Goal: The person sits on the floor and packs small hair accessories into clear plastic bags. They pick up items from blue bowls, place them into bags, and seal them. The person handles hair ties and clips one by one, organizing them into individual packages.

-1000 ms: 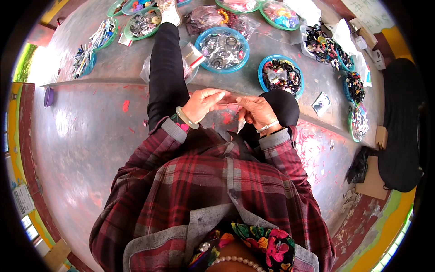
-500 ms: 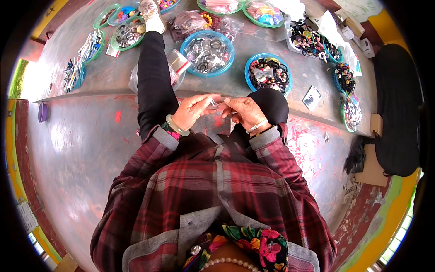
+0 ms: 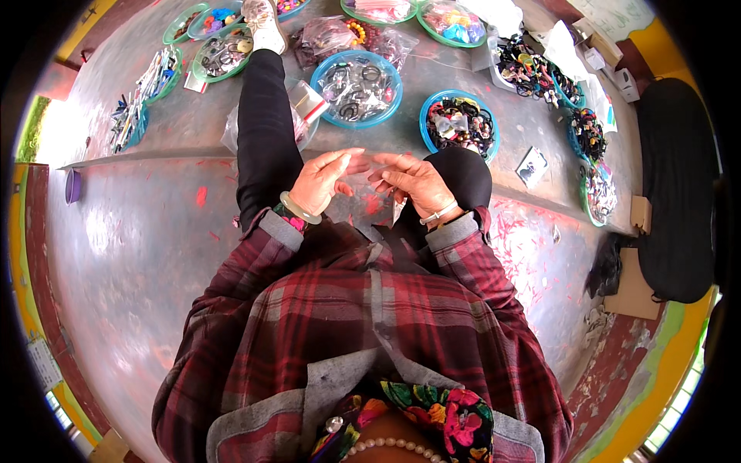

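Above my lap, my left hand [image 3: 319, 182] is open, its fingers stretched and the thumb apart, with nothing seen in it. Facing it, my right hand [image 3: 419, 184] pinches a small piece of clear plastic [image 3: 380, 175] between thumb and fingers. It looks like a little bag, but its shape is mostly hidden. A pale strip shows below the right palm, and I cannot tell whether it belongs to the same piece. Beyond the hands stand a blue basket of bagged dark rings [image 3: 356, 91] and a blue basket of mixed hair ties [image 3: 461, 127].
A clear bag with a white and red card [image 3: 307, 102] lies by my left leg. Green baskets [image 3: 222, 55] and a bin of dark bands [image 3: 525, 68] line the raised step. A flat packet [image 3: 532, 167] rests at the right. A purple cup [image 3: 72, 187] sits far left.
My hands have drawn slightly apart. The left fingers have let go of the shiny clear plastic and straightened; the right hand keeps its pinch.
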`<state>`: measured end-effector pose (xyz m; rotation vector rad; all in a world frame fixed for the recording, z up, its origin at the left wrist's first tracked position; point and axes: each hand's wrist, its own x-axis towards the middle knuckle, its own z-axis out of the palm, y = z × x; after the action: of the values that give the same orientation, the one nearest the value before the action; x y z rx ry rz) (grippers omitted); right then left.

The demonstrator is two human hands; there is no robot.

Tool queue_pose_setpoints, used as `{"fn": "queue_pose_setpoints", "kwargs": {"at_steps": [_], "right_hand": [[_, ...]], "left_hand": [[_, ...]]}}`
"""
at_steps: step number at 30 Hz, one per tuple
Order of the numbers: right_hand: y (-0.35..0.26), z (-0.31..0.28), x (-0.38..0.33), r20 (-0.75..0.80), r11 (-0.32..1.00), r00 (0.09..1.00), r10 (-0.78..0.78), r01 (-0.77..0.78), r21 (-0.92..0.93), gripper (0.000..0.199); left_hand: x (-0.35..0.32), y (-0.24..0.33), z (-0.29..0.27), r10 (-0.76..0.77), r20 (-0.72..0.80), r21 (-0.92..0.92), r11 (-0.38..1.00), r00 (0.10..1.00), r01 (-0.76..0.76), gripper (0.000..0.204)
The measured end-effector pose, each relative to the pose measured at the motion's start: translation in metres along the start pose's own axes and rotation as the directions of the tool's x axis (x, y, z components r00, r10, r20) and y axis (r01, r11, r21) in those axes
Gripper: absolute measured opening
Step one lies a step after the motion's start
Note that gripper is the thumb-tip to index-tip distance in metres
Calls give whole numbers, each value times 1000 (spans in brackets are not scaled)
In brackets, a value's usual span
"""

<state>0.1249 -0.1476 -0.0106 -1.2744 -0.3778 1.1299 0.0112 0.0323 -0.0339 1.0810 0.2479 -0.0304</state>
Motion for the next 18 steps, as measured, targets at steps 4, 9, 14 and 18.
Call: {"fn": "queue_pose_setpoints", "kwargs": {"at_steps": [4,9,14,18], "right_hand": [[13,-5,5,-47,993,992,-115,114,-23,24],[30,0,12,-160,889,935,-315,232,-395,18],[31,15,14,173,141,692,-700,372,-918,12],[28,25,6,202,97,798,-568,309,-946,18]], "left_hand": [[-2,-5,-7,1,-38,-47,999,999,-2,38],[-5,-2,-1,97,-134,160,984,986,-75,37],[-4,-2,8,193,39,477,859,981,-187,36],[-3,-8,19,204,3,497,849,979,-179,28]]}}
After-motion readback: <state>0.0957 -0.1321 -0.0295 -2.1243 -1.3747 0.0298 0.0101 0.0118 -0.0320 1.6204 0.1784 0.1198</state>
